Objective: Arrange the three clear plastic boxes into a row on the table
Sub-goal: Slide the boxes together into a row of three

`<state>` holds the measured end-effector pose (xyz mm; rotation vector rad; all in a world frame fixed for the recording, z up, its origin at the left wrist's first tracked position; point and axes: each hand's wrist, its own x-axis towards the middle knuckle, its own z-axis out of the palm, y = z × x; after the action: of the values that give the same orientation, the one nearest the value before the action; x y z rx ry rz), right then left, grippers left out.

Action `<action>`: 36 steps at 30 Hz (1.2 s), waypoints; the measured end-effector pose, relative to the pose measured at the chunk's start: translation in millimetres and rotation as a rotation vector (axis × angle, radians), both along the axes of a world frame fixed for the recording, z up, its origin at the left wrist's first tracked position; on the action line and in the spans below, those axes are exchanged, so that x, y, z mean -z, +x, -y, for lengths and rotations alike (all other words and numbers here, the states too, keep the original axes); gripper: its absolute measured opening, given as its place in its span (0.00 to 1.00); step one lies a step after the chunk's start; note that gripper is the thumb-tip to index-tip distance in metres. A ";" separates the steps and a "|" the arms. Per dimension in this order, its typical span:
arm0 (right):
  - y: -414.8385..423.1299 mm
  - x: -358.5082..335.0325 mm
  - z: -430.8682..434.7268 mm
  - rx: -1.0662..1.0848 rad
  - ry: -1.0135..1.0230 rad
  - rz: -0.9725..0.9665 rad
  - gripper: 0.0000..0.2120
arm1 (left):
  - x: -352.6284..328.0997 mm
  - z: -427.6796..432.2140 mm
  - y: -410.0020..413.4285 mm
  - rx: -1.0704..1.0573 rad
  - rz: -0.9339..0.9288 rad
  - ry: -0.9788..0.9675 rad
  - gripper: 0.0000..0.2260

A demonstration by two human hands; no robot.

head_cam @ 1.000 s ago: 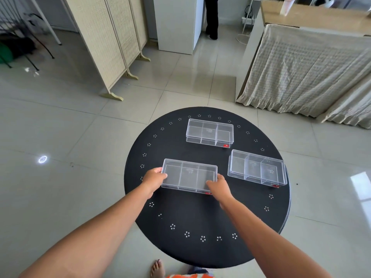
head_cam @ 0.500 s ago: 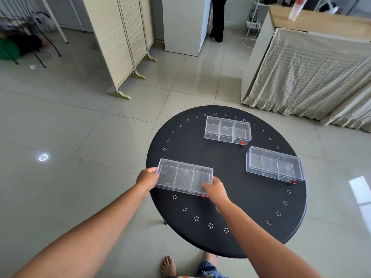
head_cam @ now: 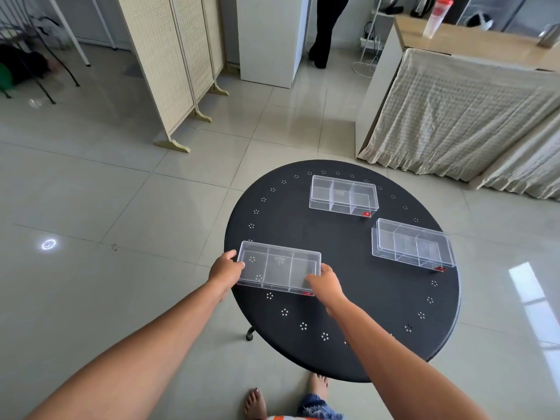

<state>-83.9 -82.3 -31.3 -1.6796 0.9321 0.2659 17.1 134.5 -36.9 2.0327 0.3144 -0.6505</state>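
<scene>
held box: clear three-compartment plastic box (head_cam: 278, 270) sitting at the near-left edge of the round black table (head_cam: 348, 298), its left end right up against the rim; can't tell if it's resting flat or lifted a touch

left hand: left hand (head_cam: 225, 269) is pinching the box's left short end, thumb on top, fingers tucked under or behind where I can't see them

right hand: right hand (head_cam: 325, 281) is clamped on the near-right corner, fingers curled over the edge next to the little red sticker

far box: second clear box (head_cam: 344, 196) is up by the far edge of the table, long side running left-right, nobody touching it

right box: third clear box (head_cam: 412, 245) is over at the right edge, turned a bit so it's not square with the far one, also untouched

row status: honestly not a row yet, the three boxes make more of a loose triangle, each well apart from the others

done so far: at best one box is being placed; looks like the left end of a row is getting set up, but that's my guess

left to do: the far and right boxes both need bringing in line with the held one and squaring up so the long sides match

watch out: held box is really close to the table's rim, so a sloppy push could tip it off
</scene>
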 end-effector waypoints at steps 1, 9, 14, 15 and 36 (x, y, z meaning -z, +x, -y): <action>1.3 0.3 1.5 -0.005 -0.021 -0.011 0.23 | -5.1 2.3 0.0 0.006 0.035 0.052 0.26; 6.7 -14.7 48.8 0.067 -0.164 0.005 0.29 | -36.4 44.7 16.5 0.128 0.278 0.127 0.21; -0.6 -22.6 106.3 0.147 -0.241 0.009 0.24 | -48.6 100.0 17.0 0.262 0.265 0.044 0.19; -2.9 -24.8 117.6 0.160 -0.254 0.009 0.24 | -50.0 113.5 15.9 0.301 0.254 0.042 0.19; -35.2 -14.3 318.0 0.385 -0.368 -0.220 0.34 | -51.7 350.1 -13.2 0.545 -0.212 -0.137 0.26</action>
<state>-119.1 -400.3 -17.0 -1.7776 1.5180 0.0167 3.9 -215.7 14.8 1.9227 -0.1730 -1.1917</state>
